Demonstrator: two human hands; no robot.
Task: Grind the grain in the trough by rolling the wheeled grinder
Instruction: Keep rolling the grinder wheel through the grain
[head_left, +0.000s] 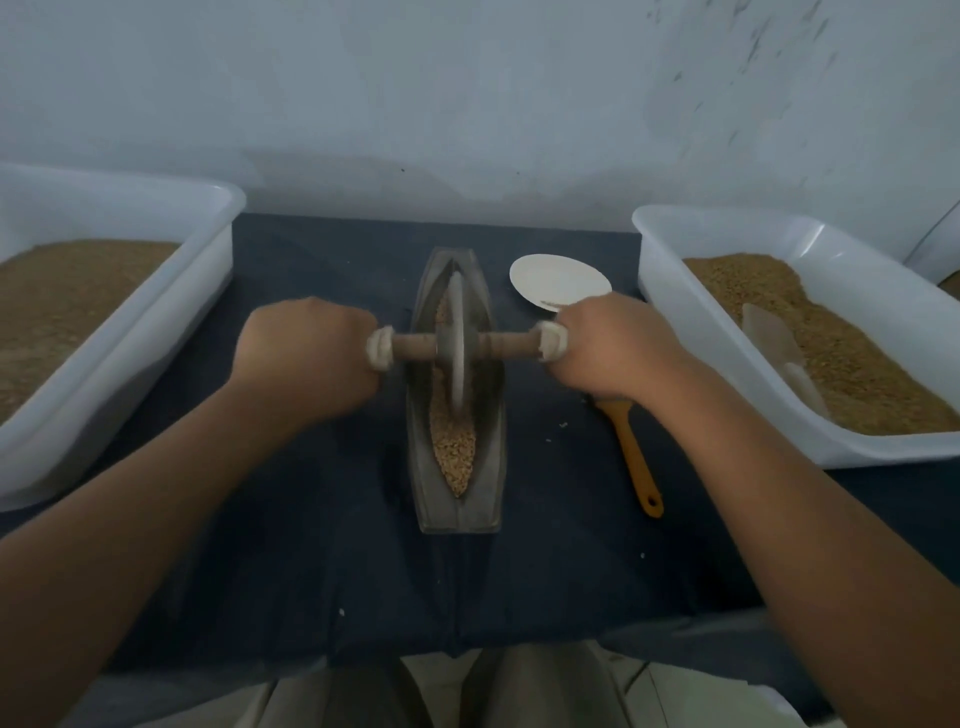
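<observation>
Wheeled grinder (457, 340) in trough (487, 467); plate (558, 280), brush (632, 452) right; grain tubs (156, 322) (670, 291) flanking.

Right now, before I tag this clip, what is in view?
cloth: one, dark blue, underneath
trough: one, grey, centre of the cloth
grain: tan, inside the trough
wheeled grinder: one, grey wheel, brown axle, in trough
left tub: one, white, left, brown fill
right tub: one, white, right, brown grain
scoop: one, pale, in the right tub
plate: one, white, right of the trough
tool handle: one, orange, nearer than the plate
left hand: grips axle's left end
right hand: grips axle's right end
</observation>
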